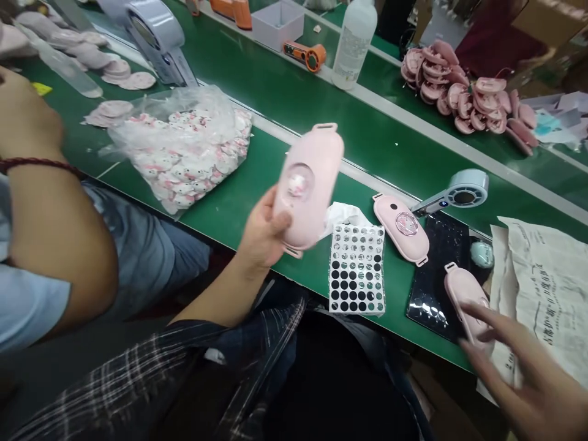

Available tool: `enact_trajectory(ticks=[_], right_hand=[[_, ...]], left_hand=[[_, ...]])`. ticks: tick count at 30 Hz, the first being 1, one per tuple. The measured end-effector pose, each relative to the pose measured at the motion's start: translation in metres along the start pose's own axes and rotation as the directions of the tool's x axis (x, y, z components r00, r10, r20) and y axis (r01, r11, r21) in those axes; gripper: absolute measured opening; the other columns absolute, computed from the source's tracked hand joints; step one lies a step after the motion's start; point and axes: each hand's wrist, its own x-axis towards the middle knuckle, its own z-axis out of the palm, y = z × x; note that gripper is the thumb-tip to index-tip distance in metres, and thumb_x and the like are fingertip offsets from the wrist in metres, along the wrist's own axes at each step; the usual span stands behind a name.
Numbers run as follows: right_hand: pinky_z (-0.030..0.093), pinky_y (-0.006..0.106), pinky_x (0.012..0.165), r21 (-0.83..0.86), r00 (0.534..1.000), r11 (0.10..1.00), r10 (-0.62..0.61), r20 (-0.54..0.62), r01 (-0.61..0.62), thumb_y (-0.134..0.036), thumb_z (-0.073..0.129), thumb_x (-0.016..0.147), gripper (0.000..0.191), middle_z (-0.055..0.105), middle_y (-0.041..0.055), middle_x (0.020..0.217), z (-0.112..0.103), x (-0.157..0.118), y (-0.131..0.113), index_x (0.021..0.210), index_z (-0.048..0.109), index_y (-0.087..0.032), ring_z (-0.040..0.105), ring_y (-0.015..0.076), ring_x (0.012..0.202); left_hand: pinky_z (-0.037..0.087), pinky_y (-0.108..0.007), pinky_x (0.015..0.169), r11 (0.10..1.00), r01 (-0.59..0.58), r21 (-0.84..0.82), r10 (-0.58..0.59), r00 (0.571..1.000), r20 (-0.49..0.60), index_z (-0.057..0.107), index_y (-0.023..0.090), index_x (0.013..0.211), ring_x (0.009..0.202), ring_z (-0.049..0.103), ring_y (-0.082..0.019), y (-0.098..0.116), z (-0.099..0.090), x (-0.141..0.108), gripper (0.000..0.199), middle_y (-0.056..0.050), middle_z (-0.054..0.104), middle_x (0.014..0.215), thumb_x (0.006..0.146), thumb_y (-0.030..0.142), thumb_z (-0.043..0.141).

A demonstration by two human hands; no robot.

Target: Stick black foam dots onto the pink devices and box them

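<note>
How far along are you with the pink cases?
Partway, it seems. The case on the table looks done: it has a black dot and a round picture. The left hand holds another pink case, no black dot visible. Probably left: the pink pile, with black dots remaining on the sheet.

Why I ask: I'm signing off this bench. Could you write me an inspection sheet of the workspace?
Surface: green bench top, small white scraps visible.
Job's things: pink case held up; second pink case beside the dot sheet; third pink case at right.
Clutter: plastic bag of small printed pieces; creased printed paper; bottle farther back.
Hands: left hand grips the first case; right hand, blurred, fingers spread at the third; contact unclear.
Cables: nothing seen nearby; possible fine strands at the pile of pink parts, too small to tell.
Surroundings: another person's arm at left.
</note>
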Motion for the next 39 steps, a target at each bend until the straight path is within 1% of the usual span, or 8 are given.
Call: enact_trajectory(ticks=[3, 5, 7, 10, 15, 20, 24, 39], right_hand=[[0.057, 0.037, 0.086, 0.1, 0.966, 0.961, -0.259, -0.014, 0.259, -0.027, 0.049, 0.105, 0.019, 0.073, 0.0058, 0.105, 0.052, 0.052, -0.045, 0.115, 0.064, -0.023, 0.071, 0.0231, 0.097], [0.057, 0.036, 0.081, 0.123, 0.957, 0.95, -0.29, 0.017, 0.286, -0.017, 0.047, 0.101, 0.017, 0.072, 0.0057, 0.1, 0.083, 0.074, -0.055, 0.109, 0.062, -0.022, 0.071, 0.0224, 0.091], [0.057, 0.036, 0.075, 0.11, 0.962, 0.958, -0.27, 0.049, 0.264, -0.013, 0.046, 0.098, 0.019, 0.07, 0.0061, 0.098, 0.105, 0.083, -0.054, 0.107, 0.06, -0.021, 0.07, 0.0225, 0.086], [0.055, 0.038, 0.074, 0.072, 0.964, 0.967, -0.251, 0.089, 0.245, -0.012, 0.044, 0.097, 0.019, 0.068, 0.0072, 0.096, 0.119, 0.081, -0.047, 0.109, 0.057, -0.021, 0.069, 0.0248, 0.086], [0.055, 0.041, 0.077, 0.02, 0.957, 0.966, -0.256, 0.132, 0.256, -0.008, 0.041, 0.096, 0.025, 0.064, 0.0087, 0.1, 0.123, 0.076, -0.048, 0.115, 0.052, -0.022, 0.066, 0.0268, 0.09], [0.053, 0.039, 0.071, -0.059, 0.953, 0.96, -0.264, 0.147, 0.275, -0.001, 0.04, 0.092, 0.032, 0.059, 0.0084, 0.097, 0.124, 0.078, -0.056, 0.115, 0.051, -0.02, 0.063, 0.0253, 0.085], [0.05, 0.038, 0.068, -0.104, 0.954, 0.958, -0.25, 0.167, 0.269, 0.002, 0.038, 0.088, 0.031, 0.055, 0.0083, 0.092, 0.123, 0.082, -0.06, 0.106, 0.052, -0.019, 0.059, 0.0252, 0.079], [0.047, 0.03, 0.068, 0.295, 0.982, 0.947, -0.162, 0.093, 0.128, -0.015, 0.05, 0.095, 0.015, 0.06, 0.0005, 0.081, 0.108, 0.071, -0.05, 0.084, 0.047, -0.025, 0.061, 0.0181, 0.073]], left_hand=[[0.059, -0.039, 0.094, 0.963, 0.262, -0.062, -0.251, 0.957, 0.143, 0.047, 0.024, 0.128, 0.116, 0.069, -0.03, -0.017, 0.02, -0.016, 0.09, -0.011, 0.069, 0.128, 0.056, 0.036, 0.1], [0.057, -0.044, 0.098, 0.924, 0.379, -0.042, -0.367, 0.913, 0.178, 0.042, 0.024, 0.13, 0.121, 0.066, -0.034, -0.031, 0.025, -0.028, 0.095, -0.014, 0.066, 0.132, 0.056, 0.038, 0.1], [0.053, -0.05, 0.105, 0.907, 0.421, 0.022, -0.417, 0.89, 0.183, 0.04, 0.022, 0.133, 0.129, 0.061, -0.038, -0.043, 0.025, -0.036, 0.098, -0.016, 0.062, 0.136, 0.058, 0.043, 0.099], [0.042, -0.054, 0.119, 0.927, 0.337, 0.166, -0.365, 0.912, 0.188, 0.039, 0.022, 0.142, 0.141, 0.05, -0.04, -0.051, 0.021, -0.04, 0.1, -0.017, 0.054, 0.146, 0.063, 0.048, 0.095], [0.036, -0.056, 0.124, 0.915, 0.201, 0.349, -0.285, 0.936, 0.207, 0.034, 0.019, 0.151, 0.144, 0.046, -0.038, -0.052, 0.017, -0.037, 0.096, -0.017, 0.048, 0.153, 0.077, 0.053, 0.086], [0.029, -0.056, 0.128, 0.924, 0.19, 0.333, -0.276, 0.932, 0.233, 0.027, 0.02, 0.153, 0.148, 0.041, -0.036, -0.055, 0.015, -0.038, 0.083, -0.017, 0.043, 0.157, 0.092, 0.06, 0.067], [0.029, -0.057, 0.128, 0.905, 0.214, 0.368, -0.302, 0.932, 0.202, 0.024, 0.021, 0.151, 0.149, 0.04, -0.036, -0.058, 0.014, -0.039, 0.085, -0.018, 0.041, 0.158, 0.09, 0.059, 0.07], [0.039, -0.059, 0.121, 0.889, 0.263, 0.374, -0.347, 0.921, 0.176, 0.025, 0.022, 0.147, 0.143, 0.048, -0.036, -0.056, 0.019, -0.039, 0.082, -0.02, 0.048, 0.153, 0.088, 0.049, 0.075]])
